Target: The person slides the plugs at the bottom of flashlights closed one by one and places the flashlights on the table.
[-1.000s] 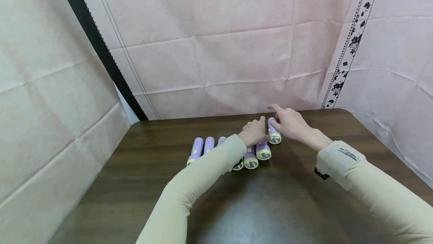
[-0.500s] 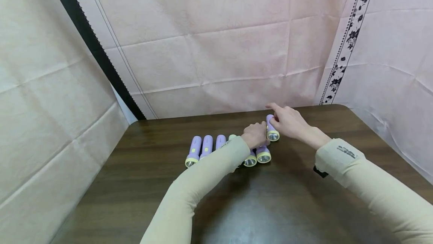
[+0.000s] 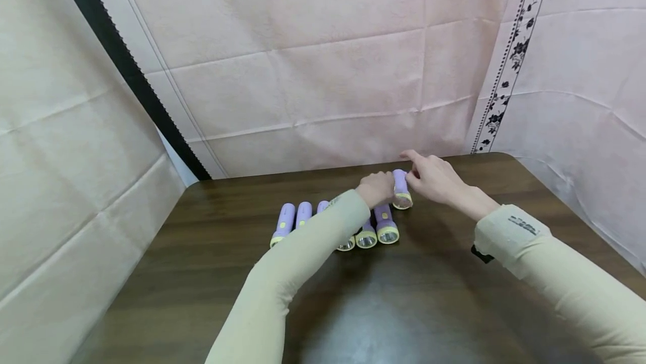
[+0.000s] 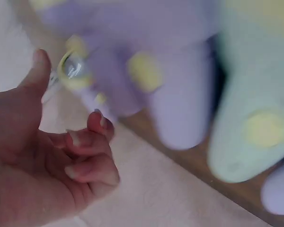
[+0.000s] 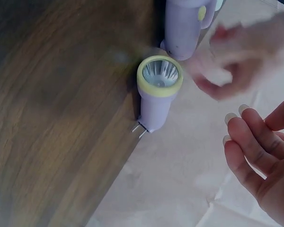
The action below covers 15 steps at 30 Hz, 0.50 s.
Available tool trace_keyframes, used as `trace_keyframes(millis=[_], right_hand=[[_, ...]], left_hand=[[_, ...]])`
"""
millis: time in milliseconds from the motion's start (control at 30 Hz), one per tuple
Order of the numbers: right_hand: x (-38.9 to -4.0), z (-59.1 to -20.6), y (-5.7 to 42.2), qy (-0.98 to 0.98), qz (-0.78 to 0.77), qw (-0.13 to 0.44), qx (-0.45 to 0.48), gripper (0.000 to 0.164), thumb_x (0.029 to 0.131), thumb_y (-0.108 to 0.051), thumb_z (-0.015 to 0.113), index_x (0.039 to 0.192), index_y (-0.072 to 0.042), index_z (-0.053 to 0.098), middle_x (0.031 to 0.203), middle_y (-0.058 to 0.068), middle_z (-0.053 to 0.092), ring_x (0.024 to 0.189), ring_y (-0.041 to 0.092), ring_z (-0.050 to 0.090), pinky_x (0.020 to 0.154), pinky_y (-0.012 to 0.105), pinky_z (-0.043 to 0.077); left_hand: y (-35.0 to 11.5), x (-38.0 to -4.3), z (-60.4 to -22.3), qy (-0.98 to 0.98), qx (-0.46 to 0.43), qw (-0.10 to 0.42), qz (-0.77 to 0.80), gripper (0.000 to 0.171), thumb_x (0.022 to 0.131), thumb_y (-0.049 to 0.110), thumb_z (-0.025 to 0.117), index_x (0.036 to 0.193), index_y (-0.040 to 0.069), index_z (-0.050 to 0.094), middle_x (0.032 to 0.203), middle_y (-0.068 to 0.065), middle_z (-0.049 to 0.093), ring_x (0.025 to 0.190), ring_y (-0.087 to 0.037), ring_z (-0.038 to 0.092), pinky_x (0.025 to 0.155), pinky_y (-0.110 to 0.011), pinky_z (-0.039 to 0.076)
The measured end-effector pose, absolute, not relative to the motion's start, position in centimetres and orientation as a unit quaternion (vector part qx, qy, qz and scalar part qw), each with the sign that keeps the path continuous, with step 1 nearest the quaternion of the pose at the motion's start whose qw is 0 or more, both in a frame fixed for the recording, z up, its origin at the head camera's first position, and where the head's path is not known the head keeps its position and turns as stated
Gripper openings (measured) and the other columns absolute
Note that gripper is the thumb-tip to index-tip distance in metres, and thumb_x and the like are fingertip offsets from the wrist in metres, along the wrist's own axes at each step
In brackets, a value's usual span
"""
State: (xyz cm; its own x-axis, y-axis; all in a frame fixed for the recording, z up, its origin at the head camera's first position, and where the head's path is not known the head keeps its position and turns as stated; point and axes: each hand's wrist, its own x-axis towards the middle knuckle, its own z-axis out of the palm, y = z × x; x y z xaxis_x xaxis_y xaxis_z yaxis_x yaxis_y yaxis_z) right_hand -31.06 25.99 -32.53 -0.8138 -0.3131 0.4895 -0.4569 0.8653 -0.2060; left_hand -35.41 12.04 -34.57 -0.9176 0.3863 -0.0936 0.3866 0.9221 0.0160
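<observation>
Several purple flashlights with yellow rims lie in a row on a brown table, partly hidden by the left arm. The rightmost flashlight (image 3: pixel 401 187) sits a little farther back than the others. My left hand (image 3: pixel 377 187) is just left of it; the left wrist view shows its fingers (image 4: pixel 92 161) loosely curled, thumb out, holding nothing. On the other side is my right hand (image 3: pixel 435 179), its index finger extended in the head view. In the right wrist view its fingers (image 5: pixel 248 137) are bent and apart from the flashlight (image 5: pixel 156 99), whose tail has two metal prongs.
A mint-green flashlight (image 4: pixel 260 109) lies among the purple ones in the left wrist view. The brown table (image 3: pixel 202 274) ends at a far edge just behind the row. Pale cloth (image 3: pixel 313 72) hangs behind and at both sides.
My left hand has moved slightly toward the far edge in the last half second, and its raised finger is less extended. My right hand stays beside the rightmost flashlight. The head view has shifted a little.
</observation>
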Motion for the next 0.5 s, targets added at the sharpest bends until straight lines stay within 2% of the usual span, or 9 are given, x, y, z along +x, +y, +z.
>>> trace_keyframes(millis=[167, 233, 300, 433, 500], right_hand=[[-31.1, -32.9, 26.8, -0.941, 0.172, 0.214, 0.198, 0.045, 0.083, -0.008, 0.052, 0.128, -0.005, 0.053, 0.062, -0.002, 0.060, 0.051, 0.011, 0.047, 0.050, 0.029, 0.038], [-31.1, -33.1, 27.0, -0.941, 0.174, 0.213, 0.198, 0.044, 0.083, -0.008, 0.053, 0.127, -0.006, 0.054, 0.062, -0.002, 0.059, 0.050, 0.011, 0.046, 0.050, 0.029, 0.038], [-31.1, -33.2, 27.4, -0.941, 0.176, 0.213, 0.196, 0.044, 0.083, -0.007, 0.053, 0.126, -0.006, 0.054, 0.061, -0.003, 0.058, 0.050, 0.011, 0.046, 0.050, 0.029, 0.038], [-31.1, -33.2, 28.3, -0.942, 0.172, 0.216, 0.190, 0.044, 0.081, -0.006, 0.052, 0.126, -0.007, 0.054, 0.061, -0.003, 0.058, 0.051, 0.012, 0.047, 0.051, 0.031, 0.039], [-31.2, -33.3, 28.7, -0.943, 0.171, 0.216, 0.187, 0.045, 0.081, -0.006, 0.052, 0.126, -0.007, 0.054, 0.062, -0.002, 0.059, 0.052, 0.012, 0.048, 0.052, 0.031, 0.039]], left_hand=[[13.9, -37.5, -34.1, 0.974, 0.219, 0.035, 0.043, 0.033, 0.091, 0.046, 0.062, 0.105, 0.016, 0.063, 0.102, -0.001, 0.066, 0.082, -0.016, 0.063, 0.070, -0.032, 0.051], [14.6, -38.1, -34.6, 0.973, 0.223, 0.027, 0.056, 0.025, 0.093, 0.037, 0.062, 0.103, 0.015, 0.062, 0.102, -0.001, 0.066, 0.084, -0.016, 0.063, 0.070, -0.032, 0.051], [15.4, -38.6, -35.1, 0.975, 0.211, 0.020, 0.067, 0.027, 0.092, 0.033, 0.062, 0.109, 0.013, 0.059, 0.106, -0.002, 0.067, 0.089, -0.017, 0.065, 0.072, -0.032, 0.053], [16.8, -39.3, -36.0, 0.982, 0.161, 0.025, 0.091, 0.050, 0.088, 0.036, 0.067, 0.127, 0.010, 0.047, 0.118, -0.005, 0.065, 0.104, -0.020, 0.066, 0.083, -0.032, 0.054], [17.4, -39.6, -36.3, 0.985, 0.137, 0.028, 0.105, 0.057, 0.086, 0.035, 0.070, 0.130, 0.012, 0.042, 0.119, -0.006, 0.065, 0.106, -0.021, 0.066, 0.086, -0.032, 0.053]])
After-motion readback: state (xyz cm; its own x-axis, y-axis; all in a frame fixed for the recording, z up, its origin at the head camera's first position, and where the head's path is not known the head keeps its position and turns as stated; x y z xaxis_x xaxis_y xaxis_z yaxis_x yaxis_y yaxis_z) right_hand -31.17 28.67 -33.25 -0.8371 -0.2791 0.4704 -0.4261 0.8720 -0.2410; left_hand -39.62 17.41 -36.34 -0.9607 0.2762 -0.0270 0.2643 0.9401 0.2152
